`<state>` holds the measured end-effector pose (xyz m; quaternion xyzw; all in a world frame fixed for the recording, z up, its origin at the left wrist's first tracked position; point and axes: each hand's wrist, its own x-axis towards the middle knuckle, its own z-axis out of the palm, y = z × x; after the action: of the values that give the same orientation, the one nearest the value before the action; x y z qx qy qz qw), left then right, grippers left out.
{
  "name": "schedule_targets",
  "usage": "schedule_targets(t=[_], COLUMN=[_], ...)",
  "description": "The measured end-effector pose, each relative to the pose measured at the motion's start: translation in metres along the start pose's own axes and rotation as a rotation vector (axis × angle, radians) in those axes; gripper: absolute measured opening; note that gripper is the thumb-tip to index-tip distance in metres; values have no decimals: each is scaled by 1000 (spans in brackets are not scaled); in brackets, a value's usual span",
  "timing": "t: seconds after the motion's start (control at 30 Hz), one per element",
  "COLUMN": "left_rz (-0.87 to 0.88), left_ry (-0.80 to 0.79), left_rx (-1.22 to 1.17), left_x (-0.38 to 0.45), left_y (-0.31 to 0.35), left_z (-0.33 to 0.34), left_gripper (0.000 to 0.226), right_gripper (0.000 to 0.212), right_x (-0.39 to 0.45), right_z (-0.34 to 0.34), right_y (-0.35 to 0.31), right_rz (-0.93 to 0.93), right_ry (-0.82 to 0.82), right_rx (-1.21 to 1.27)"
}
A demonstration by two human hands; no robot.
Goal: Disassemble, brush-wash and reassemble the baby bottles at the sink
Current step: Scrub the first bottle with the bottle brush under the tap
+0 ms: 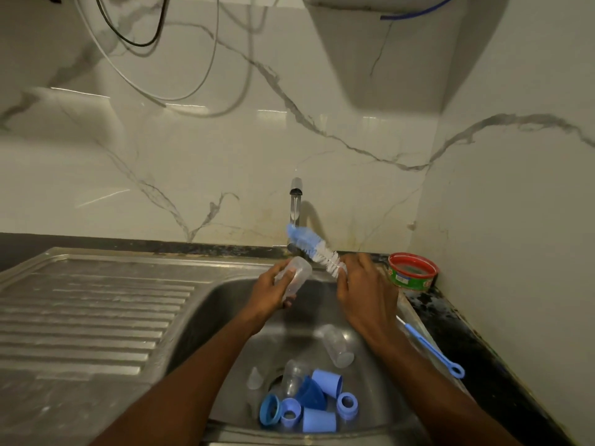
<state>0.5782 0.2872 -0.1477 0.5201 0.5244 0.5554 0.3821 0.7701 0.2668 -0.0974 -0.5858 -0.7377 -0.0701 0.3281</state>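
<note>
Centre frame, over the sink (225, 304): left hand (273, 291) grips a clear bottle (294, 273), mouth toward the brush (317, 251) pinched in the right hand (363, 291), apparently ready for insertion.

We see dim, warm light, glare streaks on the wall tiles (96, 197) beyond our fingers (291, 275), soft motion blur, wide-angle bending at edges
</note>
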Motion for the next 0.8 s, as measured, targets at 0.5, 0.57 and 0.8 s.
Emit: schedule_targets(t=[0.5,0.57,0.8], left_rz=[103,129,231], left_ry=[-45,31,60], left_rx=[-34,63,154], left_x=[14,19,17], left_y=[-22,-28,-18], left_z=[-8,-9,-2], left_gripper=[41,34,29], right_gripper=[24,24,25], right_x=[-7,-8,3], right_z=[30,31,26], right_y=[8,9,12], right_rz=[-240,-294,-61], right_ry=[-98,-81,29], right_rx=[75,66,33])
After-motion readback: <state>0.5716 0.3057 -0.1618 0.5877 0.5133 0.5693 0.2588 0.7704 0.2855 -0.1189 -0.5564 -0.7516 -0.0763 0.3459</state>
